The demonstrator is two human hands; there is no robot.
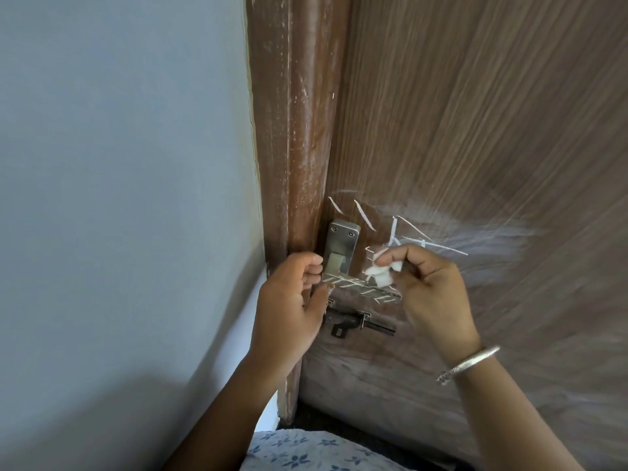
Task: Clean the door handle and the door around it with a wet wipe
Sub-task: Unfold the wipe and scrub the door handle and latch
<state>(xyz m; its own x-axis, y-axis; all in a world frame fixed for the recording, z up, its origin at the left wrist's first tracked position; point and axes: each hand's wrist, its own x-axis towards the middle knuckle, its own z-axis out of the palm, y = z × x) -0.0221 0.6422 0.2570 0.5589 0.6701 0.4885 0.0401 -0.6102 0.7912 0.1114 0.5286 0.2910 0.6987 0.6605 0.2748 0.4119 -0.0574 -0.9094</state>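
A silver lever door handle (362,288) on a steel backplate (342,244) is fixed to the brown wood-grain door (475,130). White chalk strokes cross the lever and the door just above it. My left hand (292,300) grips the lever at its pivot end, fingers curled round it beside the backplate. My right hand (431,290) pinches a crumpled white wet wipe (380,271) between thumb and fingertips, held just above the lever's middle. A smeared pale patch lies on the door to the right of the handle.
A dark sliding bolt (360,322) sits just below the handle. The brown door frame (299,130) runs up on the left, with a pale blue wall (119,164) beside it. A silver bangle (469,363) circles my right wrist. Floral fabric (306,453) shows at the bottom.
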